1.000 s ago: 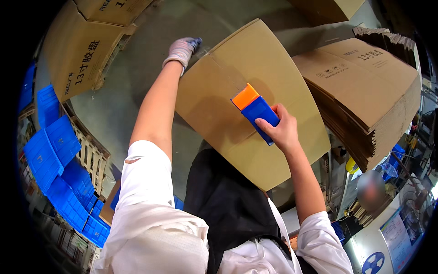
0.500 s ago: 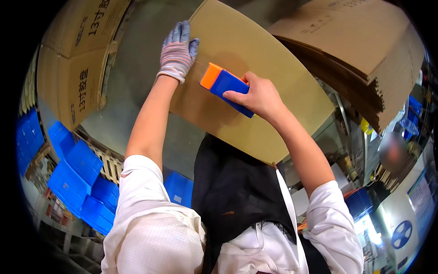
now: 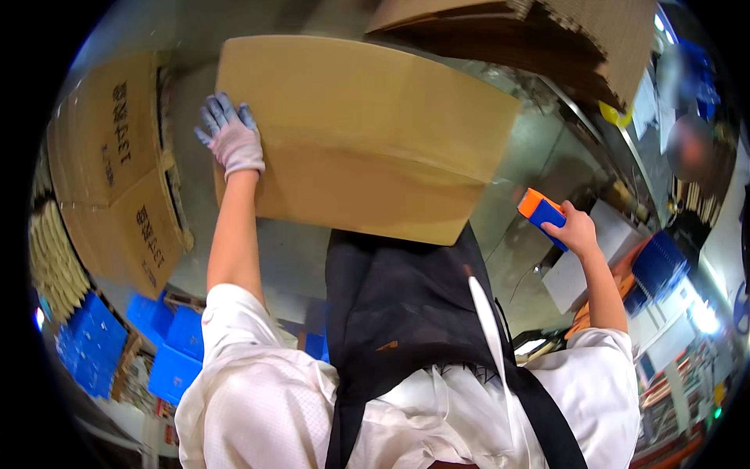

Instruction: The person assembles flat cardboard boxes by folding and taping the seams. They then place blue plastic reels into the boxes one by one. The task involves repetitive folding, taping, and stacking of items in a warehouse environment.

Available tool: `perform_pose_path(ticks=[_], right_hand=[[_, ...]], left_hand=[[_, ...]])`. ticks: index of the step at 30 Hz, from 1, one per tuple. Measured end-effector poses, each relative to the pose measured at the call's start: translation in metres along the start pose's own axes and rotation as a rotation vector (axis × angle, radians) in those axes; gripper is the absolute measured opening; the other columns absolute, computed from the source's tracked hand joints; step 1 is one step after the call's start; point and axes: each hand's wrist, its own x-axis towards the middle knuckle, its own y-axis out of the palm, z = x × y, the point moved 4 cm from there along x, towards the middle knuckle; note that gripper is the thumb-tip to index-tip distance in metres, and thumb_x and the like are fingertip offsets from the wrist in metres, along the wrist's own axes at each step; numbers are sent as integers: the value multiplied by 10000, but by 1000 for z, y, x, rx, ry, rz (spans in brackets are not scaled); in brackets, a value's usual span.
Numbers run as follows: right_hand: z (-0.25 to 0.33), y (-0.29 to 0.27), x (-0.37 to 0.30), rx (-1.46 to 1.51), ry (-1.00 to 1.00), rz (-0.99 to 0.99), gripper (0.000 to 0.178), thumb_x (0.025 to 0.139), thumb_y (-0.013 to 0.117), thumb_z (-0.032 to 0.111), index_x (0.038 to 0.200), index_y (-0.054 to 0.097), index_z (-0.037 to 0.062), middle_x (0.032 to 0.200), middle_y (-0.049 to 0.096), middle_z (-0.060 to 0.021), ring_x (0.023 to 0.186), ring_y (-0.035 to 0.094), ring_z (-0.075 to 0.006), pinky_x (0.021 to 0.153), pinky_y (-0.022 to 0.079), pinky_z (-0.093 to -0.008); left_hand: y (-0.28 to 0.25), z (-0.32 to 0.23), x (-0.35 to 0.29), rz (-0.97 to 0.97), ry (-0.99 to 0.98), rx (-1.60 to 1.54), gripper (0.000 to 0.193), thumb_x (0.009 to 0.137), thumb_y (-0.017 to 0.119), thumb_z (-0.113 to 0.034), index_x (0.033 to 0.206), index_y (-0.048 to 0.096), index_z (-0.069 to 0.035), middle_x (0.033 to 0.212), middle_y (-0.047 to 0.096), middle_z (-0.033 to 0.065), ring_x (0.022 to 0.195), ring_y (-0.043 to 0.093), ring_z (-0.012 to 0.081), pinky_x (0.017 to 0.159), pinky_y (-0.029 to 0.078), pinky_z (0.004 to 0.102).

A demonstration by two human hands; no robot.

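A large brown cardboard box (image 3: 375, 133) lies in front of me, with its near edge close to my black apron. My left hand (image 3: 233, 141), in a pale striped glove with grey fingers, rests against the box's left side. Its fingers are spread and hold nothing. Off the box's right end, my bare right hand (image 3: 576, 228) is closed around a blue-and-orange tape dispenser (image 3: 543, 217). The orange end points up and to the left, away from my wrist. My palm hides part of the blue body.
Printed cardboard boxes (image 3: 101, 133) stand at the left, with blue plastic crates (image 3: 176, 344) nearer to me. Folded cardboard (image 3: 594, 47) lies at the far right, beside a metal-edged bench (image 3: 637, 160). A white box (image 3: 590, 254) sits behind my right hand. Another person appears blurred at the right.
My right hand has swung right with the tape dispenser, from above the box to beyond its right end. My left hand now sits lower on the box's left side; the view has turned.
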Motion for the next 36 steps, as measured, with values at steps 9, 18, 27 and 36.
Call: perform_pose_path(ticks=[9,18,27,36], right_hand=[[-9,14,10,91,6,-47,559,696,708,531,959,587,53,790,681,-156,756,674,-325,671,528,-423],[98,105,112,279,84,120,549,708,706,480,1038,628,49,943,698,-178,917,679,-330,782,542,-433],[95,124,75,765,493,-263,675,784,693,446,1164,452,-58,1014,632,-321,987,602,-480,853,475,-495],[174,115,79,540,73,-121,461,898,521,357,1262,545,75,1053,661,-227,966,625,-417,806,497,-481]], left_hand=[[-161,-330,-175,251,1359,-665,518,867,561,-369,1339,509,-163,1430,466,24,1347,389,209,1142,197,525],[-160,-348,-188,350,1538,-460,370,858,544,-301,1155,659,-113,1420,487,73,1372,372,238,1130,194,577],[-155,-323,-163,350,1295,-862,474,828,605,-284,1292,556,-201,1421,441,137,1354,366,321,1132,278,472],[16,56,88,65,-236,-508,588,948,371,-530,1376,490,-145,1361,510,190,1249,465,401,1046,359,469]])
